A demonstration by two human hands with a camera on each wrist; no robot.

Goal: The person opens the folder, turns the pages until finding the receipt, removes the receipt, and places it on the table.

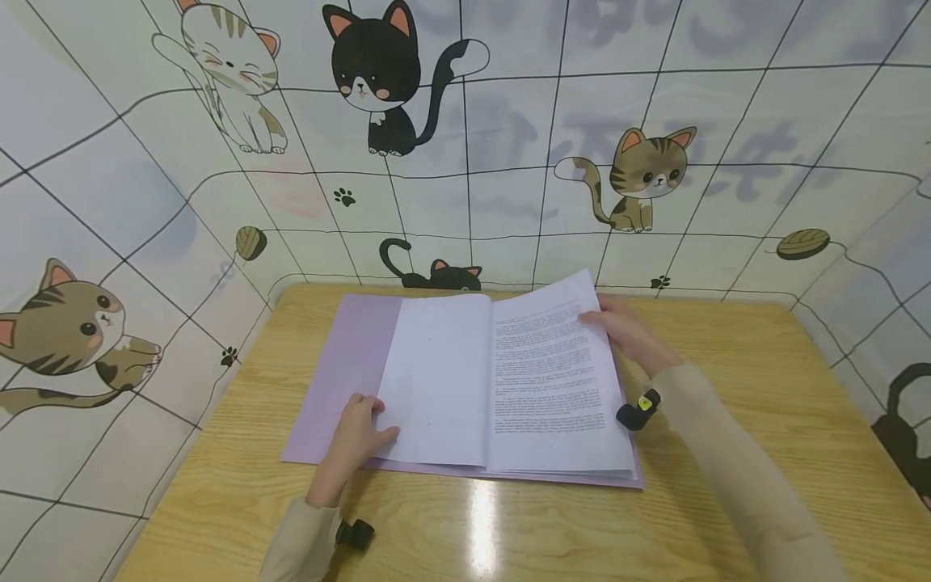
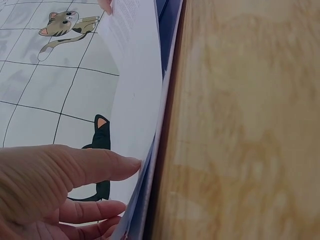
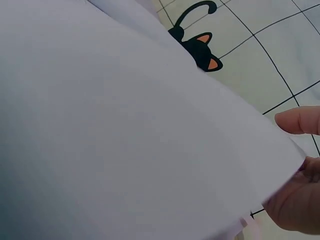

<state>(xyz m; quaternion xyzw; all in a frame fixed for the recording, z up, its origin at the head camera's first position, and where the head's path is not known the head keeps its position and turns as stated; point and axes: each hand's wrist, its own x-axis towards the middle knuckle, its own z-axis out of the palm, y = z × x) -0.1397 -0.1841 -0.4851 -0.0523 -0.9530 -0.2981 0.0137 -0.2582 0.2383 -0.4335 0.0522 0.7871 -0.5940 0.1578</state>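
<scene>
A lilac folder (image 1: 356, 339) lies spread on the table, holding white sheets. Its left page (image 1: 436, 380) looks blank, while the right page (image 1: 545, 449) carries lines of print too small to read. My right hand (image 1: 631, 333) pinches that printed page near its upper right corner, thumb in front and fingers behind, and the corner is lifted and curved. In the right wrist view the raised page (image 3: 150, 130) fills most of the picture. My left hand (image 1: 356, 432) rests on the lower left edge of the blank page, its thumb (image 2: 112, 167) extended onto the paper.
The wooden table (image 1: 727, 404) extends around the folder on both sides and in front. Behind it and at the sides stand pale walls with a black grid and cartoon cats (image 1: 378, 73). Each wrist wears a small black camera (image 1: 638, 411).
</scene>
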